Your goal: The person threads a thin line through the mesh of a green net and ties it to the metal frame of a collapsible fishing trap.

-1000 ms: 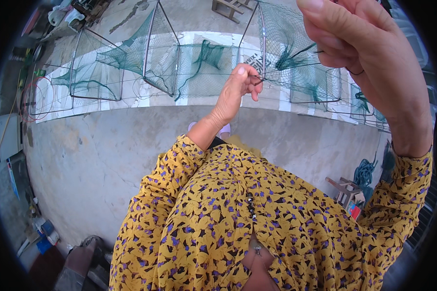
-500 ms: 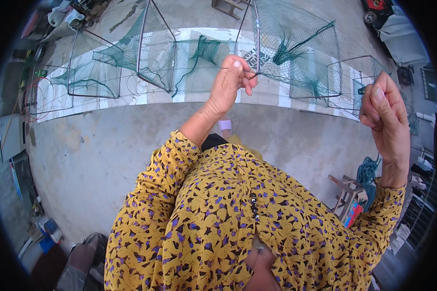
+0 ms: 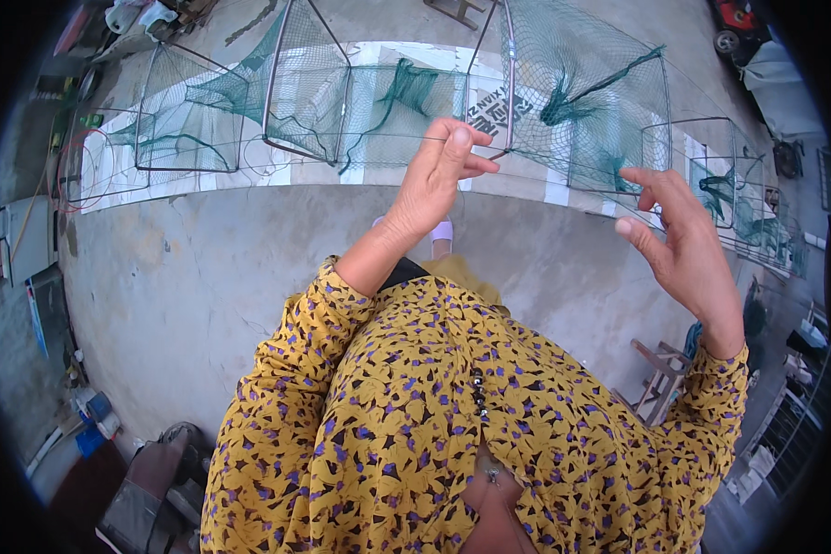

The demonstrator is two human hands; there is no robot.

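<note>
Green netting (image 3: 556,103) near spread right hand (image 3: 688,231)

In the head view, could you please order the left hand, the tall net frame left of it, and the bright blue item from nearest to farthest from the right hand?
1. Left hand, upper centre.
2. Tall net frame, upper left.
3. Bright blue item, lower left.

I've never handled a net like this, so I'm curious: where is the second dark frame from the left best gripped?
Probably mid-way along its lower bar, coming from the person's side. The dark frame leans, and that bar runs along the edge nearest the person. It looks straight and stiff, while the green mesh alongside looks thin and slack.
</note>
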